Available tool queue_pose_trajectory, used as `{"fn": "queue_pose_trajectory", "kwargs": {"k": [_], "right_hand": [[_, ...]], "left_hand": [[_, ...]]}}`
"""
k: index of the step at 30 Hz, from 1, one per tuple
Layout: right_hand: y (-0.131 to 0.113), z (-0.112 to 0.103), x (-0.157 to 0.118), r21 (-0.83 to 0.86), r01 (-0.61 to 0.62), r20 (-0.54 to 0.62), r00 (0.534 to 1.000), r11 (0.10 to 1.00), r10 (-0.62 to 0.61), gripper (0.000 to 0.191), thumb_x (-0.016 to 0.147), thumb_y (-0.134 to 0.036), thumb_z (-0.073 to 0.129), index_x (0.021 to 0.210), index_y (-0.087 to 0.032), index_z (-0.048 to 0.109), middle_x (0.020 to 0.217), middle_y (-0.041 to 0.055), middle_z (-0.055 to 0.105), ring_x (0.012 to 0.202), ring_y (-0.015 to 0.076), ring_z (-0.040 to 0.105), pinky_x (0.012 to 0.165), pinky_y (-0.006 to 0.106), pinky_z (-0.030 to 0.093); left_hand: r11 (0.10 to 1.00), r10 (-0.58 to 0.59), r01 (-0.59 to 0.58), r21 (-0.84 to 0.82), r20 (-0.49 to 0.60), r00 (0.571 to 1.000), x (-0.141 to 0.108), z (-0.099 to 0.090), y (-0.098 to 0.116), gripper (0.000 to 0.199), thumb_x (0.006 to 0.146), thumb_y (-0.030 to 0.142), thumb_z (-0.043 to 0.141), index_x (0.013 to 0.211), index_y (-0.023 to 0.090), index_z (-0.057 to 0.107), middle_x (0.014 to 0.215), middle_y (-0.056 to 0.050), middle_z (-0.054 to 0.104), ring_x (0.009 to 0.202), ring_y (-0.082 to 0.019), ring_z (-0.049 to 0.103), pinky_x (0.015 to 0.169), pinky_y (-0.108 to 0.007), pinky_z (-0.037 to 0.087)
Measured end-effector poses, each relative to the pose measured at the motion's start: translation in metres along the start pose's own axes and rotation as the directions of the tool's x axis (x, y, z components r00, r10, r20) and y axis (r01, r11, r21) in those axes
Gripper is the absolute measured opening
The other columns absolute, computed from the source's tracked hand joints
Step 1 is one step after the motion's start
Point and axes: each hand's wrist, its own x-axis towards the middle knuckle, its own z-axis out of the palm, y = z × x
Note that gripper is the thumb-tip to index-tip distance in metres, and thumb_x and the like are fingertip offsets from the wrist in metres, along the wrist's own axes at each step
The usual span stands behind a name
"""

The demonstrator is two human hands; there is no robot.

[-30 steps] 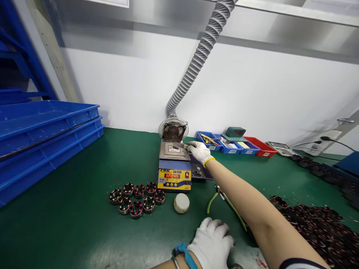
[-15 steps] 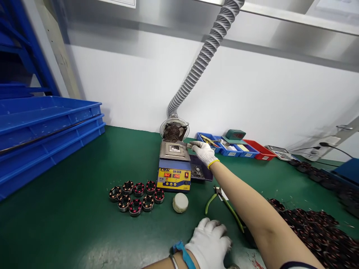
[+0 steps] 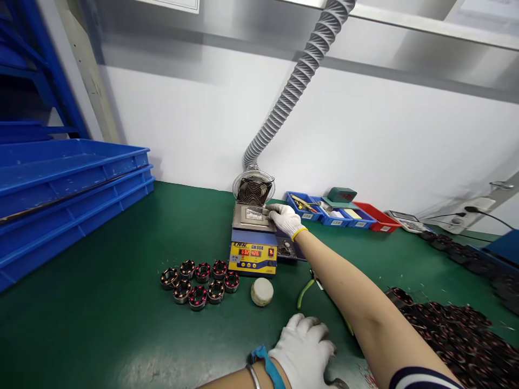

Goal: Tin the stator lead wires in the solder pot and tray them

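Observation:
My right hand [image 3: 286,218], in a white glove with a yellow cuff, pinches a flat metal scraper [image 3: 258,210]. Its blade lies over the small square well [image 3: 254,215] on top of a blue and yellow solder pot [image 3: 253,256] with red digits. Fingers spread, my left hand [image 3: 303,348] rests on the green table in another white glove, with a blue strap at the wrist. A round whitish block [image 3: 261,292] sits on the table before the pot. Green-handled pliers [image 3: 305,294] lie partly hidden beneath my right arm.
Several wound stator rings [image 3: 198,297] stand left of the pot; many more fill a dark pile [image 3: 450,335] at right. A fume fan [image 3: 254,191] with a grey hose [image 3: 298,81] stands behind. Blue trays [image 3: 77,210] are stacked left; small bins [image 3: 334,215] line the back.
My right hand has moved slightly left and its scraper now lies across the well. The well's dark surface looks brighter. My left hand stays in place.

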Motion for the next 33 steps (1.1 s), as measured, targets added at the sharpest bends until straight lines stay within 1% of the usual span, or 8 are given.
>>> {"fn": "queue_pose_trajectory", "kwargs": {"k": [8, 12, 14, 17, 21, 27, 31, 33], "right_hand": [[0.006, -0.006, -0.012, 0.046, 0.029, 0.042, 0.999, 0.999, -0.031, 0.038, 0.077, -0.015, 0.051, 0.11, -0.02, 0.069, 0.105, 0.0009, 0.07, 0.099, 0.0159, 0.064, 0.098, 0.03, 0.047], [0.008, -0.003, -0.008, 0.065, 0.016, 0.003, 1.0, 0.998, -0.016, 0.038, 0.079, -0.017, 0.049, 0.112, -0.02, 0.067, 0.109, 0.0011, 0.069, 0.102, 0.0147, 0.063, 0.097, 0.028, 0.047], [0.006, 0.0, -0.004, 0.057, -0.004, -0.024, 1.0, 0.998, 0.005, 0.037, 0.08, -0.018, 0.049, 0.113, -0.019, 0.067, 0.11, 0.0023, 0.068, 0.105, 0.0158, 0.062, 0.099, 0.03, 0.046], [0.003, 0.004, -0.001, 0.037, -0.023, -0.034, 0.999, 0.999, 0.025, 0.037, 0.079, -0.019, 0.052, 0.112, -0.019, 0.067, 0.11, 0.0032, 0.068, 0.106, 0.018, 0.061, 0.102, 0.033, 0.044], [0.003, 0.003, -0.004, 0.036, -0.005, -0.013, 1.0, 0.999, 0.005, 0.038, 0.079, -0.017, 0.052, 0.113, -0.019, 0.067, 0.11, 0.0021, 0.068, 0.106, 0.0169, 0.061, 0.102, 0.031, 0.044], [0.006, -0.005, -0.015, 0.06, 0.028, 0.028, 0.999, 0.998, -0.03, 0.039, 0.078, -0.015, 0.051, 0.113, -0.02, 0.068, 0.109, 0.0013, 0.069, 0.102, 0.0157, 0.063, 0.1, 0.028, 0.045], [0.007, -0.004, -0.013, 0.072, 0.012, -0.002, 1.0, 0.997, -0.012, 0.04, 0.08, -0.016, 0.048, 0.114, -0.019, 0.067, 0.111, 0.0015, 0.068, 0.104, 0.015, 0.062, 0.098, 0.027, 0.046], [0.006, -0.001, -0.008, 0.061, -0.008, -0.03, 1.0, 0.998, 0.01, 0.04, 0.08, -0.017, 0.048, 0.116, -0.019, 0.066, 0.113, 0.0023, 0.067, 0.107, 0.0157, 0.061, 0.1, 0.028, 0.045]], "left_hand": [[1.0, 0.002, -0.001, 0.014, -0.017, 1.0, 0.001, 0.003, 0.0, 0.05, 0.073, 0.051, 0.061, 0.11, 0.019, 0.064, 0.133, -0.008, 0.054, 0.126, -0.03, 0.044, 0.109, -0.049, 0.032], [1.0, 0.005, -0.005, 0.007, -0.012, 1.0, 0.001, 0.002, -0.001, 0.049, 0.073, 0.052, 0.06, 0.109, 0.018, 0.064, 0.133, -0.008, 0.054, 0.125, -0.029, 0.045, 0.109, -0.047, 0.032], [1.0, 0.006, -0.006, 0.004, -0.013, 1.0, 0.001, 0.001, -0.001, 0.05, 0.075, 0.053, 0.058, 0.11, 0.018, 0.063, 0.133, -0.008, 0.054, 0.125, -0.029, 0.045, 0.109, -0.047, 0.033], [1.0, 0.005, -0.005, 0.002, -0.01, 1.0, 0.0, 0.0, 0.0, 0.052, 0.076, 0.055, 0.055, 0.112, 0.018, 0.063, 0.132, -0.009, 0.054, 0.125, -0.029, 0.044, 0.108, -0.048, 0.033], [1.0, 0.0, 0.0, -0.009, 0.0, 1.0, 0.0, -0.001, 0.0, 0.054, 0.076, 0.056, 0.054, 0.112, 0.018, 0.063, 0.132, -0.009, 0.054, 0.126, -0.029, 0.043, 0.11, -0.048, 0.032], [0.999, -0.013, 0.015, -0.042, 0.048, 0.999, 0.001, -0.002, -0.002, 0.051, 0.074, 0.052, 0.059, 0.112, 0.018, 0.063, 0.136, -0.009, 0.051, 0.128, -0.031, 0.042, 0.112, -0.047, 0.028], [0.998, -0.022, 0.024, -0.054, 0.045, 0.999, 0.002, -0.002, -0.002, 0.053, 0.074, 0.052, 0.058, 0.113, 0.017, 0.064, 0.136, -0.01, 0.051, 0.129, -0.032, 0.041, 0.113, -0.048, 0.026], [0.998, -0.025, 0.028, -0.06, 0.043, 0.999, 0.001, -0.003, -0.001, 0.054, 0.075, 0.053, 0.057, 0.114, 0.016, 0.064, 0.135, -0.01, 0.052, 0.129, -0.032, 0.041, 0.113, -0.048, 0.026]]}}
